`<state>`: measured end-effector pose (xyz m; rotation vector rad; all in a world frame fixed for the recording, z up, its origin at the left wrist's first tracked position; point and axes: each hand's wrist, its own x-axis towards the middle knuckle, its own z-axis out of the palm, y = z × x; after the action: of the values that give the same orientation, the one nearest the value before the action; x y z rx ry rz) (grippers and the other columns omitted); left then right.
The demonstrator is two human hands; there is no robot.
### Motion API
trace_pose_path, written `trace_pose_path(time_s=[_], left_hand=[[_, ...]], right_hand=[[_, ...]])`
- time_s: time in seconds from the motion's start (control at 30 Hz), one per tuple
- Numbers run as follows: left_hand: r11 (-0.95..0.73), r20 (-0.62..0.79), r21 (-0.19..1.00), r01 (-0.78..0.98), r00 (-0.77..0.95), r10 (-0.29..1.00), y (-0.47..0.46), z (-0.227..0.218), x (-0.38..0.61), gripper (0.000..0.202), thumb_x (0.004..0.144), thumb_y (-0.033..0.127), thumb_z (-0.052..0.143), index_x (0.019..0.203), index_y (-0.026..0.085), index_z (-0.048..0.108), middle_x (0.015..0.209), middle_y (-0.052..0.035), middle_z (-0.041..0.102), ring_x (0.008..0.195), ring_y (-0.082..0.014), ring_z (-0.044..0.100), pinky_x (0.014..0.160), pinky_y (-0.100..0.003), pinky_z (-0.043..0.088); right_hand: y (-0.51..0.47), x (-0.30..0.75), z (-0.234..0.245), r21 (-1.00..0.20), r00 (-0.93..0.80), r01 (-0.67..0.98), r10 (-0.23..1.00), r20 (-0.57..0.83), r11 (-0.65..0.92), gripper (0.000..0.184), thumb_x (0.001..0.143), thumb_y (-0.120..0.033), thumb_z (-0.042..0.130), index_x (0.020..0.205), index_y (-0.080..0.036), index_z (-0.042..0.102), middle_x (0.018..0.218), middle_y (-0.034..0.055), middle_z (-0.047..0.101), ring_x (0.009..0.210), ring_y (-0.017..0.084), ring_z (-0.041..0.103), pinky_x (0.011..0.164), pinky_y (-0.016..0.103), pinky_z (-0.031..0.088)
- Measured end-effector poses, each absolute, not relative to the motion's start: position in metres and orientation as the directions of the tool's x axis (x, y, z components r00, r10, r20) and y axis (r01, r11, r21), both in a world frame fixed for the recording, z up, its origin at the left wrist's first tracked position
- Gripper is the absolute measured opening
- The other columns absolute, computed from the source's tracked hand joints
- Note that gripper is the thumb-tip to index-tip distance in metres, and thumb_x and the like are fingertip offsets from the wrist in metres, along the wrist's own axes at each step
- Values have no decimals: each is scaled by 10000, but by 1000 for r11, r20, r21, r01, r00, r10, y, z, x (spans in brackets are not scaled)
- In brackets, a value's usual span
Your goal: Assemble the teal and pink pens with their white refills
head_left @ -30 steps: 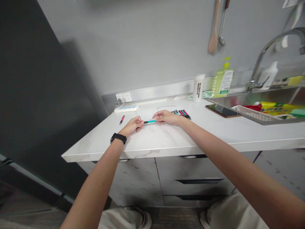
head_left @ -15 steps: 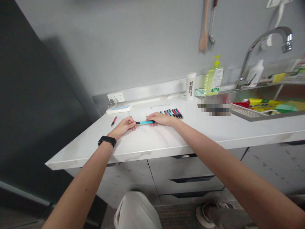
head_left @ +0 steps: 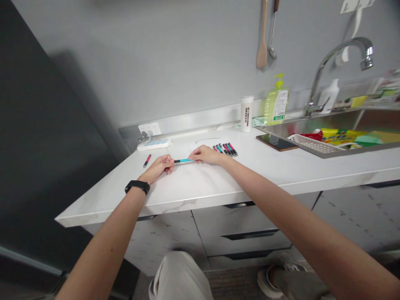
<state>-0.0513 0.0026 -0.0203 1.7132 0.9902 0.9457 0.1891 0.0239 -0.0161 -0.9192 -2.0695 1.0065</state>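
Observation:
A blue pen (head_left: 184, 160) with a black grip is held level just above the white countertop (head_left: 200, 187). My left hand (head_left: 160, 167) is closed on its black end. The fingers of my right hand (head_left: 204, 155) pinch its other end and hide it. Beyond my right hand lies a row of several pink, blue and white pens (head_left: 225, 149), side by side on the counter. A lone pink pen (head_left: 147, 161) with black ends lies to the left of my left hand.
A white power strip (head_left: 154, 144) lies at the back left. Toward the right are a white canister (head_left: 246, 114), a yellow-green soap bottle (head_left: 276, 102), a phone (head_left: 276, 142) and a sink with a perforated white basket (head_left: 314, 144). Another person's shoe (head_left: 268, 283) shows below.
My right fingers have shifted along the blue pen toward my left hand and now cover its right end. The view has turned slightly to the right.

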Motion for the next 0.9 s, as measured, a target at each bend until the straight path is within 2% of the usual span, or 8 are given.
trace_pose_path(time_s=[0.17,0.23,0.33,0.47,0.53,0.9], left_hand=[[-302,201,926,227,381,902,-1,-20,-49,326,738,396,682,697,177,443,629,-14,640,495,-86,528,491,-213,304],[-305,204,922,237,371,906,-5,-18,-46,349,706,405,710,709,176,447,705,-38,677,545,-99,569,505,-214,313],[-303,205,918,255,347,915,-9,-17,-44,341,666,382,743,726,168,485,665,-26,664,559,-106,577,525,-218,335],[-296,196,918,262,350,916,-8,-18,-46,306,673,360,730,822,131,591,673,-27,657,503,-97,545,528,-241,364],[-298,192,915,273,356,915,-7,-20,-48,279,685,349,713,803,115,618,684,-40,660,480,-93,532,518,-248,366],[-292,189,904,313,321,928,-9,-20,-46,140,729,243,657,723,119,592,638,-36,651,463,-92,549,483,-223,320]], right_hand=[[19,189,-13,-750,-515,377,796,318,544,281,811,-330,582,858,-93,726,559,-37,511,529,70,401,538,211,303],[16,189,-13,-727,-534,422,797,283,541,334,826,-389,567,870,-105,735,501,-59,439,494,65,344,518,216,267],[13,190,-13,-756,-585,427,789,187,496,384,851,-418,532,922,-94,726,440,-79,357,430,61,288,478,225,233],[13,190,-14,-793,-615,370,767,182,485,342,841,-360,546,946,-73,701,481,-54,459,414,55,346,456,215,258],[14,191,-15,-778,-618,362,757,212,513,320,822,-343,566,944,-80,701,490,-50,480,415,52,358,452,208,271],[24,191,-22,-738,-655,316,700,285,596,350,782,-314,584,1027,-97,708,536,-22,565,434,57,376,461,206,292]])
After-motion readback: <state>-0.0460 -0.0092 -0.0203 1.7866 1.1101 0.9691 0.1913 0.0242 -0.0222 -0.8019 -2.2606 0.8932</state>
